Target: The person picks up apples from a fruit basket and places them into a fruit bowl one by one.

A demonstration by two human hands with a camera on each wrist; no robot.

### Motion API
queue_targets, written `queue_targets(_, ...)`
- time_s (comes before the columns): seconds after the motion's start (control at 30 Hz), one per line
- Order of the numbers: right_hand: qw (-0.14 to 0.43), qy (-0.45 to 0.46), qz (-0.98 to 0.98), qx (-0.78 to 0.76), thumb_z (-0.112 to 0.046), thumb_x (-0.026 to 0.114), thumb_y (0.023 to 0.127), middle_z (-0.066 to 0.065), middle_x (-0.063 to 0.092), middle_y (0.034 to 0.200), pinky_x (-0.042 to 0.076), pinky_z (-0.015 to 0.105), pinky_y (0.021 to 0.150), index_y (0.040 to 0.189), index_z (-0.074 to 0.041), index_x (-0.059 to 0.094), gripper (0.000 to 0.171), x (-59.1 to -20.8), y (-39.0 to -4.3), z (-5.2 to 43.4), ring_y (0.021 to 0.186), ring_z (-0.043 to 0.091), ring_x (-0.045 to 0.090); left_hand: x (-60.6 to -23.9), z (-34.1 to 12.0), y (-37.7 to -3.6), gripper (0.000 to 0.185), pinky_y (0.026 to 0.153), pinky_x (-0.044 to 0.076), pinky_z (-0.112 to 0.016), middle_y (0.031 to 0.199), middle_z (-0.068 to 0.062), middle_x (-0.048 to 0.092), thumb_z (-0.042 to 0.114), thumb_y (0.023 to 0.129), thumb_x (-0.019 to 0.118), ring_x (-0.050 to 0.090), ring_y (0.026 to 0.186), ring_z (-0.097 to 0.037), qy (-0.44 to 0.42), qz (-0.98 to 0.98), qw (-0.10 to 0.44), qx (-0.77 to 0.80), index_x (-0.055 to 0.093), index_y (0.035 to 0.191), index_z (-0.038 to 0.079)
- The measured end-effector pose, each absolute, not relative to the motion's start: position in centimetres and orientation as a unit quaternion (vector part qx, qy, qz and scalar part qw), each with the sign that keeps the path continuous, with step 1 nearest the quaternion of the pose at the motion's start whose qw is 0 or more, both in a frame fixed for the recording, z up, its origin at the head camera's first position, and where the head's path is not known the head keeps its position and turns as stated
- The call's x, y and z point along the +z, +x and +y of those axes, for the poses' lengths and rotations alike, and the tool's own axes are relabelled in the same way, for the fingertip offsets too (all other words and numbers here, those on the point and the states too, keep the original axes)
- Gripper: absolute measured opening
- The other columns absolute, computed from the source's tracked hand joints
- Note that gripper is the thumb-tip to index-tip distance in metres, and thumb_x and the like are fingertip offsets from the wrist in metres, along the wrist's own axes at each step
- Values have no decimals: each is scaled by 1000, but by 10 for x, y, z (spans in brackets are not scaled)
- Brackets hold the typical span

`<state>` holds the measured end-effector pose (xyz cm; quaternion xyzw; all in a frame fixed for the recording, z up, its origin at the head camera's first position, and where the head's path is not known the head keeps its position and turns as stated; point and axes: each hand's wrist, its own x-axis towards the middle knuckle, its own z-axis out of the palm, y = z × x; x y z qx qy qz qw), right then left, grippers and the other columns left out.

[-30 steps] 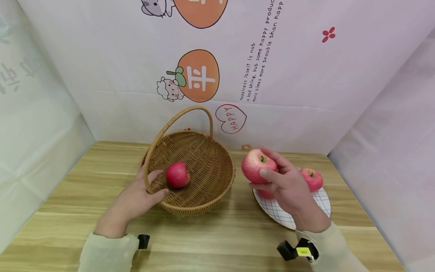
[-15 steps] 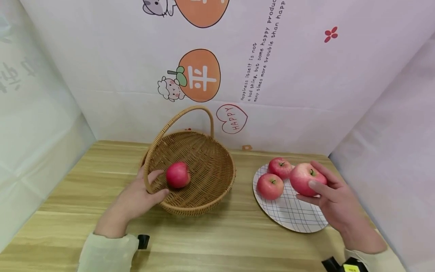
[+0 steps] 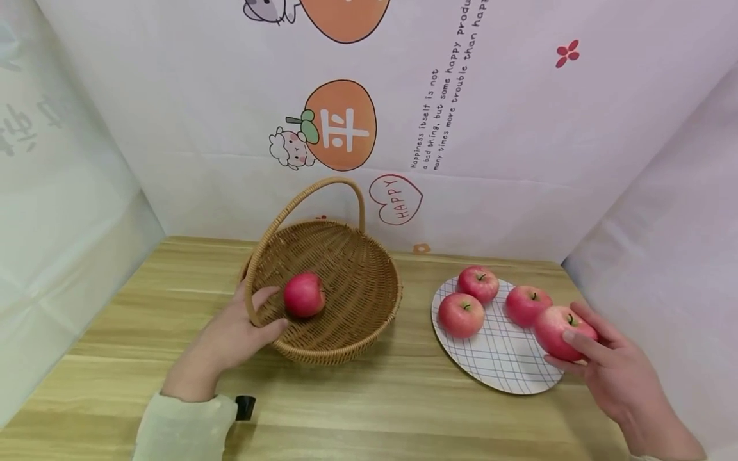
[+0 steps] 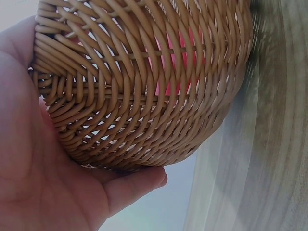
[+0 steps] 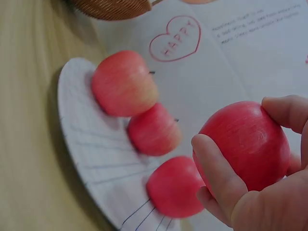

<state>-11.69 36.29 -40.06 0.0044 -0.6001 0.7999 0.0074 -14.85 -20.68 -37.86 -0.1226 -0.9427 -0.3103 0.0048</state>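
Observation:
My left hand [image 3: 233, 334] grips the near-left rim of a woven wicker basket [image 3: 363, 301] at the foot of its arched handle; in the left wrist view the thumb and palm wrap the weave. One red apple [image 3: 303, 295] lies inside the basket. At the right, my right hand [image 3: 619, 368] holds a pink-red apple [image 3: 559, 330] between thumb and fingers, raised over the right edge of a round white plate [image 3: 507, 371] with a blue grid. On that plate sit three apples: one at the back [image 3: 478, 283], one at the left [image 3: 460, 315] and one at the right [image 3: 526, 306].
Everything stands on a wood-grain table [image 3: 357, 410]. A white printed cloth [image 3: 490, 128] rises behind the table's back edge, and pale cloth walls close off both sides. A gap of bare tabletop separates basket and plate.
My right hand has carried its apple rightward and nearer, from beside the basket across the plate to its right edge. The left hand and basket have stayed put.

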Motion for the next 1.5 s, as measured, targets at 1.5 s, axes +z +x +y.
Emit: queue_targets(1.5,5,-163,-743,649,-28,75,91,19,4,162,56,37,80,160,-11,18,91,-432,-133,355,124,23,36,-378,-206,-149,72,84,45,-69,153,-33,21,51,94,61,51,116,-56,-115,-947,2,-301,40,151,12)
